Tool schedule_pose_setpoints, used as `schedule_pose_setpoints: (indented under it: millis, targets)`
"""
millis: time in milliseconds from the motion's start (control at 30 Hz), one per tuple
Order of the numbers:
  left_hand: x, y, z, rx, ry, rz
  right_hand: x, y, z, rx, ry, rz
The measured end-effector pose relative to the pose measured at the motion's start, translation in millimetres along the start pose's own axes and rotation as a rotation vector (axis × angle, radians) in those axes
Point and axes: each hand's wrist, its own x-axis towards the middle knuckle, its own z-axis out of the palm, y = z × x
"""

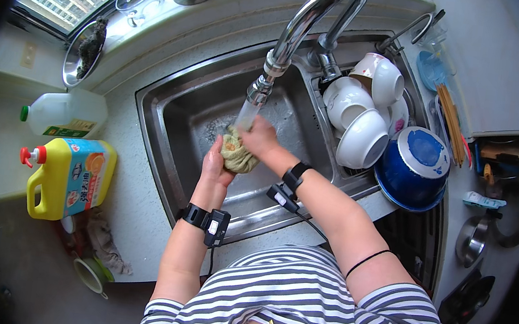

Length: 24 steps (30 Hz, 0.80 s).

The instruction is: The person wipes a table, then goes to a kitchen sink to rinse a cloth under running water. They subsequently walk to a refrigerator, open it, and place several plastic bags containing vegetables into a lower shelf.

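Over the stainless steel sink (255,200), my left hand (217,159) holds a bunched yellow-green cloth (239,155) from the left and below. My right hand (260,138) is at the cloth's upper right side, blurred, with its fingers near the water. Whether those fingers grip the cloth I cannot tell. Water (248,114) runs from the chrome faucet (259,91) onto the cloth and the fingers. An orange-brown patch shows on the cloth.
White bowls (363,138) are stacked in the right basin, beside an upturned blue basin (413,166). Chopsticks (451,122) lie farther right. A yellow detergent jug (55,180) and a translucent plastic jug (69,112) stand or lie on the left counter. A steel bowl (70,61) holds dark scouring material.
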Motion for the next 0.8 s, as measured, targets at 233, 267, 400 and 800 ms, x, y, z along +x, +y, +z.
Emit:
schedule_pose_setpoints:
  millis: [233, 267, 400, 800]
  targets:
    - [19.7, 0.3, -19.0, -0.023, -0.015, 0.130, -20.1, -20.4, 13.3, 0.637, -0.269, 0.141]
    - [13.0, -2.3, -12.3, -0.026, 0.177, 0.115, -27.9, -27.0, 20.0, 0.555, -0.249, 0.094]
    - [20.6, -20.5, -11.4, -0.669, -1.203, 0.213, -31.5, -39.7, 36.6, 0.541, -0.261, 0.176]
    - [15.2, -8.6, -6.0, -0.046, -0.042, 0.118, -28.9, -33.1, 22.9, 0.169, -0.003, -0.083]
